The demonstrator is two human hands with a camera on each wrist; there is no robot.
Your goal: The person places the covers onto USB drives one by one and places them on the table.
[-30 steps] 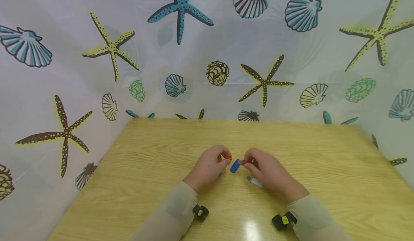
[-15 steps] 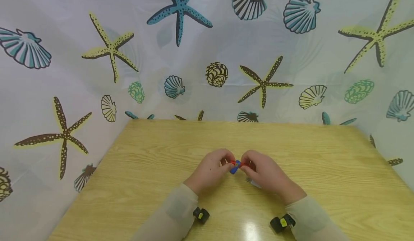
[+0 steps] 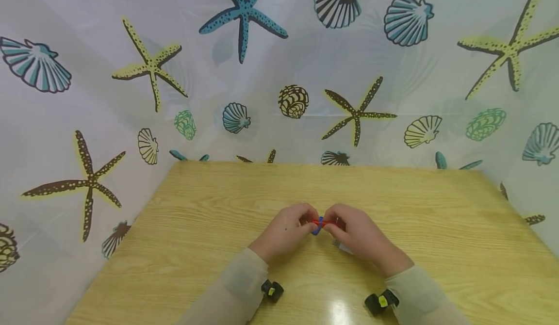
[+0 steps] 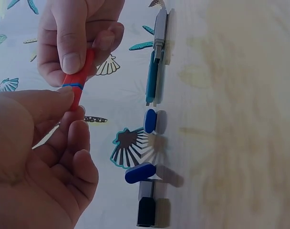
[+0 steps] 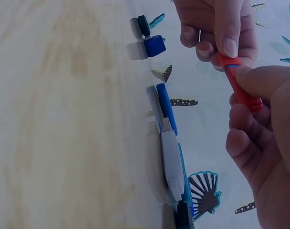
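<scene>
Grip was a narrow pinch, left hand (image 3: 284, 232) and right hand (image 3: 361, 232) holding opposite ends of the red stick (image 4: 81, 77) over the counter (image 3: 209, 203), and lining both ends up straight at the blue band (image 4: 73, 86) seemed wisest.

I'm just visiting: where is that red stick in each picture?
Head: the red stick is below centre, slightly right, between left hand and right hand.
Left wrist: upper left.
Right wrist: upper right.
Shared landmark: the pale stick on the table.
</scene>
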